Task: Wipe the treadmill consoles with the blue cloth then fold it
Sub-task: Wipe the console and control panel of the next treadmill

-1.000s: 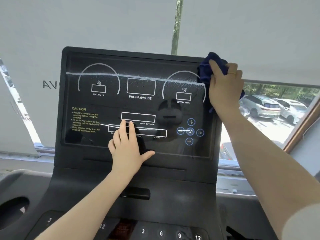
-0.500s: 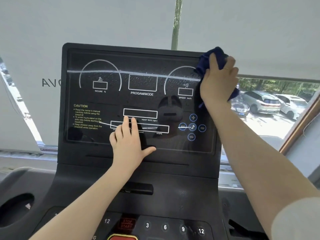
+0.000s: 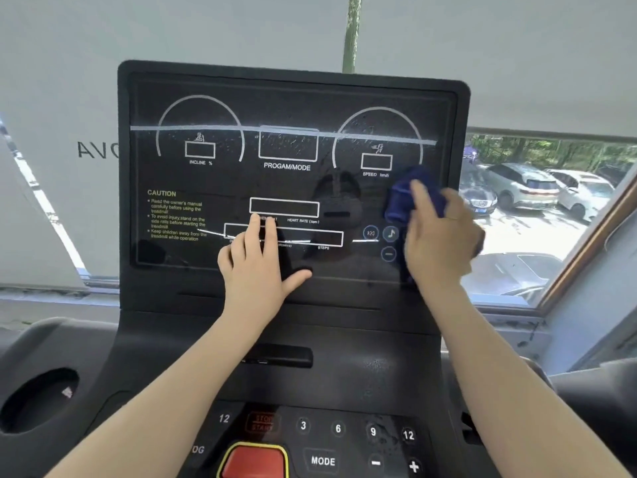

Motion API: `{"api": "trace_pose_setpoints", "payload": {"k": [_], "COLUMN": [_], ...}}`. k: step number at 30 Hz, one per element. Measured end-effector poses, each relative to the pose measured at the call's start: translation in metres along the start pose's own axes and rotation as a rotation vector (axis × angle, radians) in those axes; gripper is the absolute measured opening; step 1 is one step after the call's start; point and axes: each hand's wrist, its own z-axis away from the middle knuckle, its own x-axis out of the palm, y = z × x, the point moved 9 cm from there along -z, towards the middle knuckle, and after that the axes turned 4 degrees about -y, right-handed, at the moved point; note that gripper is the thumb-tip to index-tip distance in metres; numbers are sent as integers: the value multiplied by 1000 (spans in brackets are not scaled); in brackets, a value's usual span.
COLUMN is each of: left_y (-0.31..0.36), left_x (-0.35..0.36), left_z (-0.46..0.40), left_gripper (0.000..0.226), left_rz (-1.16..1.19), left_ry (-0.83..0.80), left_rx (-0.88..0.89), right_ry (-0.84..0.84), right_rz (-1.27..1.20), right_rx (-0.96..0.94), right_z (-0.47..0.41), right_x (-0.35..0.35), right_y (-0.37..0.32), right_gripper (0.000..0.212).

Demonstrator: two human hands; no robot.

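Note:
The black treadmill console [image 3: 293, 108] stands upright in front of me, its glossy screen printed with white dials and boxes. My right hand [image 3: 439, 241] presses the bunched dark blue cloth [image 3: 408, 196] against the screen's right side, over the round media buttons. Most of the cloth is hidden under the hand, and the hand is blurred by motion. My left hand [image 3: 256, 265] lies flat on the lower middle of the screen, fingers straight and thumb spread out.
Below the screen, a lower panel carries number keys, a MODE key [image 3: 323, 461] and a red stop button [image 3: 253, 460]. A round cup holder [image 3: 38, 400] sits at the lower left. A window [image 3: 537, 215] at the right shows parked cars.
My right hand has slid the cloth down from the console's top right corner to the right middle of the screen. My left hand has stayed put.

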Motion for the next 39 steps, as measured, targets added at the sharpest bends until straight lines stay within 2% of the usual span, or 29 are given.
{"api": "trace_pose_setpoints", "payload": {"k": [2, 4, 6, 9, 11, 13, 15, 17, 19, 23, 27, 29, 34, 37, 39], "left_y": [-3, -5, -9, -15, -22, -31, -46, -70, -100, -165, -209, -217, -233, -231, -234], "left_x": [1, 0, -2, -6, -10, -10, -9, -9, -6, 11, 34, 40, 51, 56, 63], "left_z": [1, 3, 5, 7, 10, 15, 20, 24, 27, 43, 65, 73, 76, 75, 79], "left_gripper": [79, 72, 73, 58, 55, 57, 56, 53, 51, 54, 51, 49, 45, 42, 34], "left_rz": [55, 145, 255, 398, 458, 472, 474, 469, 454, 514, 925, 1102, 1295, 1374, 1455], "left_ry": [-11, -33, -73, -72, -35, -23, -34, -35, -37, -105, -241, -309, -372, -392, -398], "left_rx": [10, 19, 11, 35, 78, 127, 143, 113, 43, -203, -404, -439, -441, -393, -467], "right_ry": [16, -1, -56, -186, -245, -240, -190, -135, -114, -142, -227, -259, -370, -460, -538], "right_rz": [-58, -92, -102, -29, 21, 35, 34, 34, 41, 29, 41, 51, 93, 105, 16], "right_rx": [162, 135, -41, -438, -548, -504, -346, -201, -149, -264, -318, -328, -296, -363, -430], "right_z": [19, 36, 59, 111, 122, 117, 118, 126, 132, 131, 136, 141, 159, 176, 188], "right_x": [2, 11, 20, 39, 45, 40, 31, 26, 28, 44, 70, 82, 110, 123, 127], "right_y": [20, 3, -41, -114, -123, -105, -76, -62, -74, -140, -222, -260, -324, -351, -360], "right_gripper": [40, 39, 37, 39, 39, 37, 35, 35, 37, 43, 56, 61, 70, 70, 69]}}
